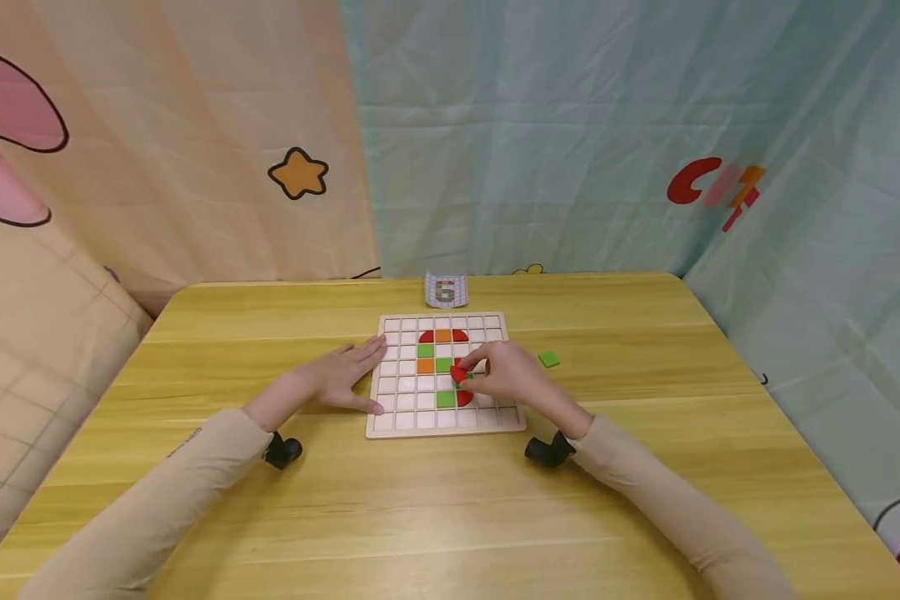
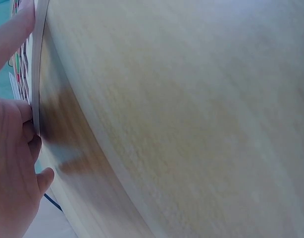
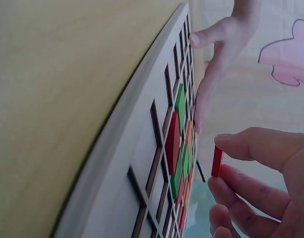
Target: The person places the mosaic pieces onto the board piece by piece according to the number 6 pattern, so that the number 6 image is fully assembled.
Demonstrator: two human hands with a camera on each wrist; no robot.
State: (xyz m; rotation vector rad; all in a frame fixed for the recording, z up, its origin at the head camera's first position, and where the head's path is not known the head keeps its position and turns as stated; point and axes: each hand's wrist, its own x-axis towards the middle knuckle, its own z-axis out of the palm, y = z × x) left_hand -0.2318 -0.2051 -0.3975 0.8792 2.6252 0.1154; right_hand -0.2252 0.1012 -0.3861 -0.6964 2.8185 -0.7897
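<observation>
A pale grid board (image 1: 405, 420) lies on the table, several of its squares filled with red, orange and green tiles. Along its left edge rests my left hand (image 1: 341, 377), fingers and thumb spread and touching the frame. My right hand (image 1: 506, 373) pinches a red tile (image 3: 217, 161) between thumb and fingertips over the board's middle right. That tile is held on edge, apart from the board in the right wrist view. Below it on the board are a green tile (image 1: 446, 399) and a red rounded tile (image 1: 464, 398). The right fingers partly hide nearby squares.
One loose green tile (image 1: 548, 359) lies on the table right of the board. Behind the board stands a small paper card (image 1: 446, 290) printed with a coloured grid pattern. Printed curtains (image 1: 495, 150) hang beyond the wooden table's (image 1: 420, 517) far edge.
</observation>
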